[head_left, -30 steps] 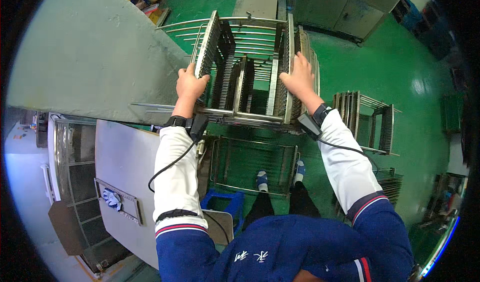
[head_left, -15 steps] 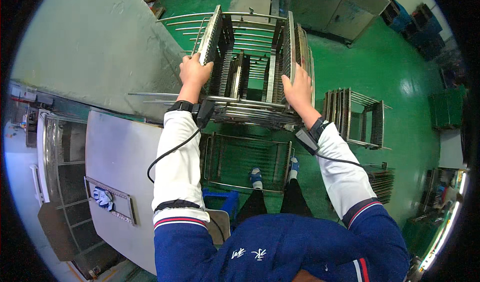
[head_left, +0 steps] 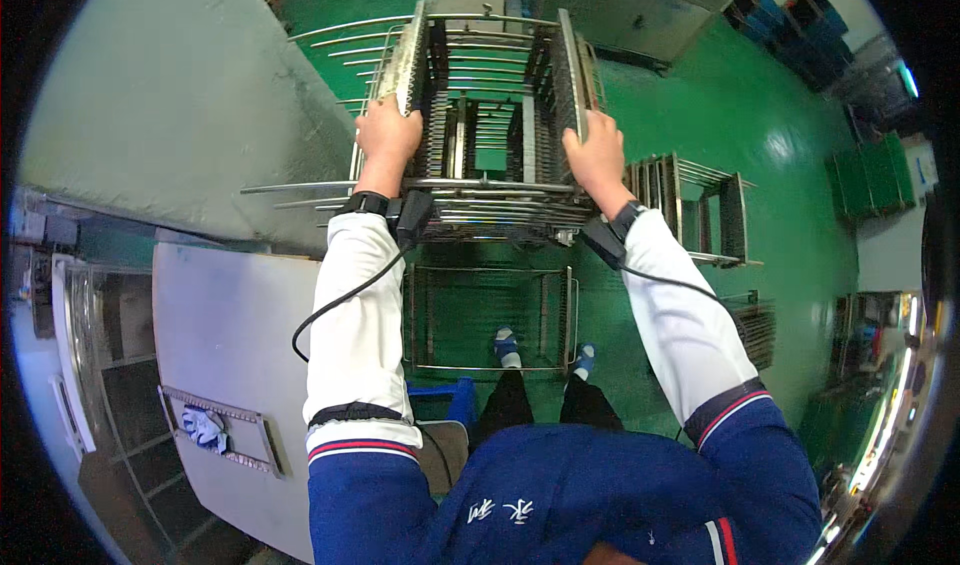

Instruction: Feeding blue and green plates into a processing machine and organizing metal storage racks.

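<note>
A metal slotted rack (head_left: pixel 486 184) with toothed side plates and long rods is between my hands, on top of a stack of similar racks. My left hand (head_left: pixel 388 137) is closed round its left side plate. On the opposite side plate, my right hand (head_left: pixel 597 155) grips with the thumb inside and the fingers outside. Rods stick out past the left plate. Through the middle of the rack, lower racks and green floor show. How far the held rack is from the one beneath cannot be made out.
Another rack (head_left: pixel 490 368) lies on the floor by my feet. More racks (head_left: pixel 685 205) stand to the right. At left is a pale table (head_left: pixel 230 315) bearing a small metal frame (head_left: pixel 268 445) and a crumpled glove (head_left: pixel 203 428). A large grey surface (head_left: pixel 180 95) borders the stack.
My view has shifted slightly, so the surroundings sit a little further left. Both hands keep their grip on the rack, which looks slightly more level.
</note>
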`<state>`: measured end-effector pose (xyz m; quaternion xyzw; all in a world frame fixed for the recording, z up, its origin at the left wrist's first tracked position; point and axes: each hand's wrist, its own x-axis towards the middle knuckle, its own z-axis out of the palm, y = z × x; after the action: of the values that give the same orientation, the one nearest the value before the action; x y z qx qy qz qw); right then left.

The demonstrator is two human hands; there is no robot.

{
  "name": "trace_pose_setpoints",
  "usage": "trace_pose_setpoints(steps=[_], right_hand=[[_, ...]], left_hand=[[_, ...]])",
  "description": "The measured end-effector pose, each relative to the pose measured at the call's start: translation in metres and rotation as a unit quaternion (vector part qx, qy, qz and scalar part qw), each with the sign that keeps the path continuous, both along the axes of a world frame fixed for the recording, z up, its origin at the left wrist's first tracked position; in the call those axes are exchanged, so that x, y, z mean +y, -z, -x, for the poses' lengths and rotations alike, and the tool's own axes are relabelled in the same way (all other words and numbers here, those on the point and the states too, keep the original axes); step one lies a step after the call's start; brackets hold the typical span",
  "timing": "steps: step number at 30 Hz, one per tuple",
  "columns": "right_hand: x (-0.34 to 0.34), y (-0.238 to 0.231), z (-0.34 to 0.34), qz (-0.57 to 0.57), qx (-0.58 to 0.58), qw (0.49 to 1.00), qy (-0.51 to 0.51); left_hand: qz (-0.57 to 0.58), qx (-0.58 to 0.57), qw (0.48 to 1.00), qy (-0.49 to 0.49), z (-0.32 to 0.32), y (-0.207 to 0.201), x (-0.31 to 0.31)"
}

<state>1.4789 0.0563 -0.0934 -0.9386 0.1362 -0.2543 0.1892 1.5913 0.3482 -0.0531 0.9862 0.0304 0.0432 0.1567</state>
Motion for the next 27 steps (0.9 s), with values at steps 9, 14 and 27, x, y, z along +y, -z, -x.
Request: trace_pose_setpoints(steps=[9,14,27], right_hand=[[-0.014,0.001,0.032,-0.082,0.0,0.997,-0.005],[-0.082,0.046,0.126,-0.123,-0.046,0.991,0.001],[-0.1,0.224,0.802,0.061,0.395,0.907,-0.133]], left_hand=[[-0.027,-0.142,0.988,0.051,0.001,0.025,0.02],[0.105,-0.314,0.935,0.128,0.057,0.011,0.021],[0.215,0.383,0.811,0.387,0.471,0.223,0.059]])
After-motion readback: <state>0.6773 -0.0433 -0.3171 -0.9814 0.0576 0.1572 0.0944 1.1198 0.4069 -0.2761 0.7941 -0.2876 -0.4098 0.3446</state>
